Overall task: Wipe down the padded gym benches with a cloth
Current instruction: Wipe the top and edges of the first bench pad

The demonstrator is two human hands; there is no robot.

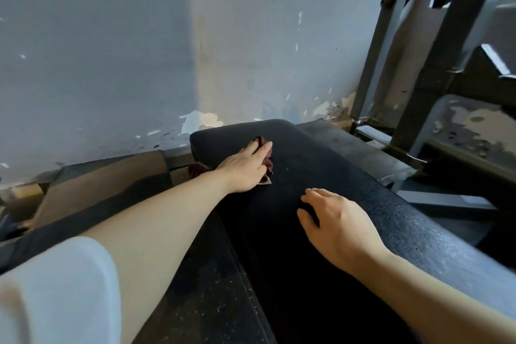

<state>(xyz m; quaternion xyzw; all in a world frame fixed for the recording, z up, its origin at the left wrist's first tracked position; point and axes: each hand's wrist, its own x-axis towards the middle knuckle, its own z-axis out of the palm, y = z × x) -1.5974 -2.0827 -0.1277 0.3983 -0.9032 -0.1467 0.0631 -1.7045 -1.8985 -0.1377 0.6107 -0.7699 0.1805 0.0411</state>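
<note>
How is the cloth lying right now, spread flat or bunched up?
Bunched up. The dark red cloth shows as crumpled folds around the left hand, which presses it onto the bench pad.

A worn gym room. A black padded bench with a pebbled vinyl top runs toward a grey wall whose paint flakes away near the floor. At the right stands a dark steel machine frame of uprights and crossbars. The floor is dark speckled rubber matting.
</note>
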